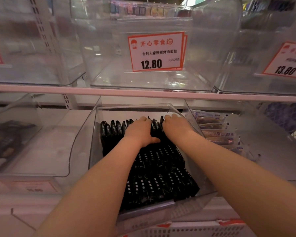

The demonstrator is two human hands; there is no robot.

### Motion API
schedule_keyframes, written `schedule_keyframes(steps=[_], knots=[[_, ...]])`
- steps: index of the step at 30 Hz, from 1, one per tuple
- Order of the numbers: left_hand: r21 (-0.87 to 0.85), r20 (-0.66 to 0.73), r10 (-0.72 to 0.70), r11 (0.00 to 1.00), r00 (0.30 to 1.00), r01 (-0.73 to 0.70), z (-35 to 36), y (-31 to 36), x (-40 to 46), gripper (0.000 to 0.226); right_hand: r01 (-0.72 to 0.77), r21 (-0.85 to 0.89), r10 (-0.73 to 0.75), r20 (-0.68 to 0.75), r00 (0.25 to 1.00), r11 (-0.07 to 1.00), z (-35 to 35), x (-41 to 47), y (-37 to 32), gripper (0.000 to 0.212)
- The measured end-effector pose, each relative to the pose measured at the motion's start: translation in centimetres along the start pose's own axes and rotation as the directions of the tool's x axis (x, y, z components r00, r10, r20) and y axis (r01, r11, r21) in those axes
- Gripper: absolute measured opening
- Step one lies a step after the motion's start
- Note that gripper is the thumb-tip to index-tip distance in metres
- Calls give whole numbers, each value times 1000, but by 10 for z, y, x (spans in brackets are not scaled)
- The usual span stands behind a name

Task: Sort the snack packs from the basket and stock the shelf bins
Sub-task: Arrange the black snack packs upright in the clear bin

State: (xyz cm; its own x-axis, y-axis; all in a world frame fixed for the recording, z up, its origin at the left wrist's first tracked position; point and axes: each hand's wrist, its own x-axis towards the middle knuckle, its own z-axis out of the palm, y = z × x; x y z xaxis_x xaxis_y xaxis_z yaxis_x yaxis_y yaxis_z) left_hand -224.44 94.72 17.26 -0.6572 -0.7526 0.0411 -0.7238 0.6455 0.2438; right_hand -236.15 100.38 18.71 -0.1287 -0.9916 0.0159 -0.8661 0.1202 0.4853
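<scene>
Two hands work inside one clear bin [94, 134] on the lower shelf. The left hand [139, 132] and right hand [175, 128] curl their fingers over the upright black snack packs [113, 128] at its back edge; the row is too dense to count. Three clear bins sit above, two showing price tags [156, 52]. Pale packs [215, 132] fill the right-hand bin; a white basket [186, 230] lies below.
</scene>
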Motion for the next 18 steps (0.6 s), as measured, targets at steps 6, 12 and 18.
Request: schedule_keyframes(steps=[6,12,18], knots=[[42,-66,-15,999,998,18,5,1,0,75,48,-136,-47,14,999,990,0,6,-1,33],[46,-112,4,999,994,1,11,-2,1,72,154,-35,-147,154,977,987,-17,12,9,79],[126,-98,75,990,992,-63,15,-8,0,70,154,39,-153,-27,988,987,-2,1,4,79]])
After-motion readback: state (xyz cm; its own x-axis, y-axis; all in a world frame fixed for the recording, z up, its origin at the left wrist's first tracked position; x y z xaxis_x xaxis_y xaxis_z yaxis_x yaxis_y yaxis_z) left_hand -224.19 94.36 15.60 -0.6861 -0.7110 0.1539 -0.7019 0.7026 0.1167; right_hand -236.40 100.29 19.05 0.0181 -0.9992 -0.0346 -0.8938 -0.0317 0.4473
